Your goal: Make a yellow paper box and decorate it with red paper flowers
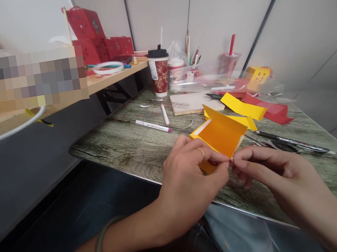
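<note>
Near the table's front edge I hold a yellow folded paper box point(222, 134), its top open and white strips along two of its inner edges. My left hand point(192, 173) is closed on the box's near side, thumb and forefinger pinched at the near corner. Right beside that pinch, the fingertips of my right hand point(268, 170) press together at the same corner. Whatever small bit lies between the right fingertips is too small to make out. Just beyond the box lie yellow paper strips point(244, 106) and red paper strips point(269, 108).
A black-handled pen point(292, 142) lies right of the box. Markers point(153, 126), a wooden board point(195, 102) and a lidded paper cup point(159, 72) are further back. Red paper lanterns point(88, 36) and a white tape roll point(108, 68) sit on a second table at left.
</note>
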The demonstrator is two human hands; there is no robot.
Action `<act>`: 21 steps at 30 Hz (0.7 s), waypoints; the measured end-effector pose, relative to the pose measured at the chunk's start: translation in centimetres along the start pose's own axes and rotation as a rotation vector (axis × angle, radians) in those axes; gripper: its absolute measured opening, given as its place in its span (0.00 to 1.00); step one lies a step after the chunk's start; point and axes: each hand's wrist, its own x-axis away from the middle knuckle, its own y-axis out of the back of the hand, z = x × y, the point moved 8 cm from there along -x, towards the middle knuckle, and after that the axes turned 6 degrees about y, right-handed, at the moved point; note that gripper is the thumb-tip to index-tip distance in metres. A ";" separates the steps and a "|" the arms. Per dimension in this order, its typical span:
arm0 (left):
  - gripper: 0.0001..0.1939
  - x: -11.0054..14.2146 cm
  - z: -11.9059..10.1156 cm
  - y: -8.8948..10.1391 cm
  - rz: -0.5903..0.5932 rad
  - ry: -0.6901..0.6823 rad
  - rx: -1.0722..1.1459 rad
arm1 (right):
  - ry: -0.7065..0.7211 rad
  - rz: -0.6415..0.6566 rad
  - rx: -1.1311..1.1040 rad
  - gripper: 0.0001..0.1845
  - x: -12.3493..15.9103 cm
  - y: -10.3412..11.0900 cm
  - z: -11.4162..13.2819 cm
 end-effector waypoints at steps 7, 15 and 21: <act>0.06 0.2 -1.1 0.1 -0.029 -0.112 -0.096 | 0.052 -0.091 0.167 0.10 0.0 0.7 1.8; 0.07 0.4 -1.8 0.0 -0.040 -0.185 -0.172 | 0.152 -0.101 0.357 0.09 0.0 0.7 3.4; 0.07 0.5 -1.8 -0.1 -0.038 -0.212 -0.177 | 0.276 -0.072 0.601 0.07 0.8 0.5 3.8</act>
